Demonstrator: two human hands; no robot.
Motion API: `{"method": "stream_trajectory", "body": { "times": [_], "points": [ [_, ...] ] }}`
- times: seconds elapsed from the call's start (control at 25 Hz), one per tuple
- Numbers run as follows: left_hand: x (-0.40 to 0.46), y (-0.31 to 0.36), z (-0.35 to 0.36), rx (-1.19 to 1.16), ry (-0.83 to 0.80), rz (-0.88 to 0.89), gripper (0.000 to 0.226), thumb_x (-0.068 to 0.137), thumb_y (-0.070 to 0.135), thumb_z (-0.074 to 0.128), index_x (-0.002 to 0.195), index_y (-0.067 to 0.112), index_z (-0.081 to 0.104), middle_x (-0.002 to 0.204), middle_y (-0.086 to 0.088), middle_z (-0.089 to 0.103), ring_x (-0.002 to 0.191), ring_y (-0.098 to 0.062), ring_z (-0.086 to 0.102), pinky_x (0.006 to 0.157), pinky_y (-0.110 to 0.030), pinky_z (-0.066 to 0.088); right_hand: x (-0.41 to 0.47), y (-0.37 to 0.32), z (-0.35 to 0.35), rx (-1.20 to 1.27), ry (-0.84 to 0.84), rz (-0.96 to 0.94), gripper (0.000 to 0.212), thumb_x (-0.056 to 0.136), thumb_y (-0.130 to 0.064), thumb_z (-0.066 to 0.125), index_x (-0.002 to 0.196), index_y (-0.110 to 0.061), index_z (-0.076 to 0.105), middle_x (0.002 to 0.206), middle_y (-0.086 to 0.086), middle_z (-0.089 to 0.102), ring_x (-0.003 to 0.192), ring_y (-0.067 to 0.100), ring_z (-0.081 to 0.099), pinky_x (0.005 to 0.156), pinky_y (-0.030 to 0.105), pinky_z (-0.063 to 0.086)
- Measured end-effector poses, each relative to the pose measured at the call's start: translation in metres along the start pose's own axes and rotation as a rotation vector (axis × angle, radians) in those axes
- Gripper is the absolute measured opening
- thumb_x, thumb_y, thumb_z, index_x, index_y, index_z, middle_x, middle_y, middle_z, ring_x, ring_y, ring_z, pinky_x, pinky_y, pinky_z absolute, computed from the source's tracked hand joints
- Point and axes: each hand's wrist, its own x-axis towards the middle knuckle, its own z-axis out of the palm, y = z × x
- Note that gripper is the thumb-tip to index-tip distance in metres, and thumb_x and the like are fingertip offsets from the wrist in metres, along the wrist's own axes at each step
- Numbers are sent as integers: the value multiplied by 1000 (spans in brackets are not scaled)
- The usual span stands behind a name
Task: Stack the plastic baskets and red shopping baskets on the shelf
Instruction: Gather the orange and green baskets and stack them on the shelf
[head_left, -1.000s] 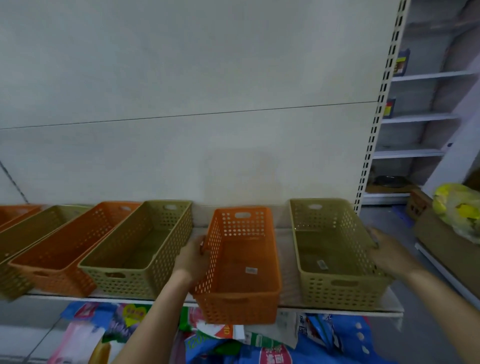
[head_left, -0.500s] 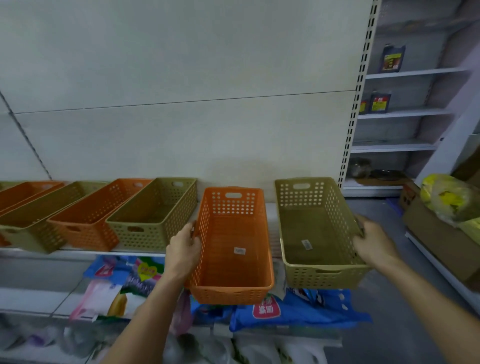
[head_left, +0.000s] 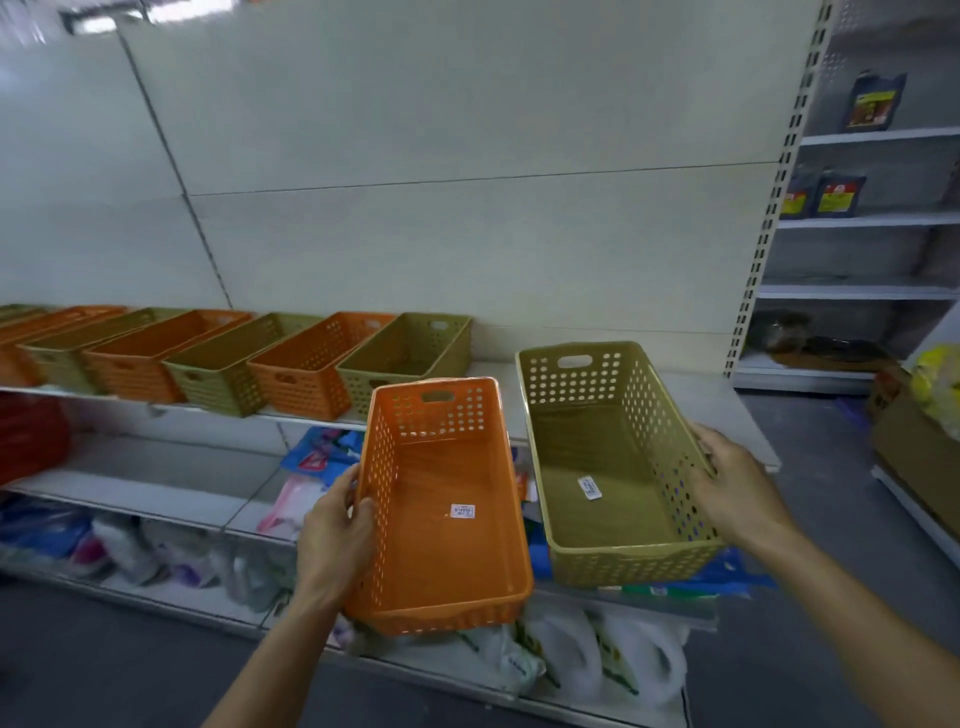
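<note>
My left hand (head_left: 337, 535) grips the left wall of an orange plastic basket (head_left: 447, 540), held in the air in front of the shelf (head_left: 727, 415). My right hand (head_left: 732, 483) grips the right wall of an olive-green plastic basket (head_left: 608, 499), also lifted off the shelf and tilted toward me. Both baskets are empty, each with a small label on its floor. A row of several orange and olive baskets (head_left: 306, 364) stands on the shelf to the left. A red shopping basket (head_left: 31, 436) shows at the far left, one level lower.
Lower shelves hold blue packets (head_left: 322, 452) and white plastic bags (head_left: 571, 654). A side shelving unit (head_left: 862, 218) with dark bottles stands at the right. A cardboard box (head_left: 914, 457) with a yellow bag sits on the grey floor at the far right.
Both baskets have come off the shelf toward me and lower. The view has pulled back, and more of the basket row and the lower shelves shows.
</note>
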Motion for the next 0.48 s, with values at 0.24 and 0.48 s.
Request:
{"method": "stream_trajectory", "body": {
  "times": [0.24,0.48],
  "points": [
    [56,-35,-74,-57,10,61,42,89,22,52,128,39,55,104,2,73,90,-18,70,84,-49,56,6,-80,51,79,34,-44,46,93,-10,51,137,-23,49,124,7,62,111,31,57,88,43,48],
    [152,-75,-176,-70,-27,86,44,95,19,50,136,37,48,111,1,69,89,-15,69,82,-45,57,21,-179,139,110,104,-23,48,90,-13,49,135,-29,49,118,4,64,103,30,60,86,49,51]
  ]
}}
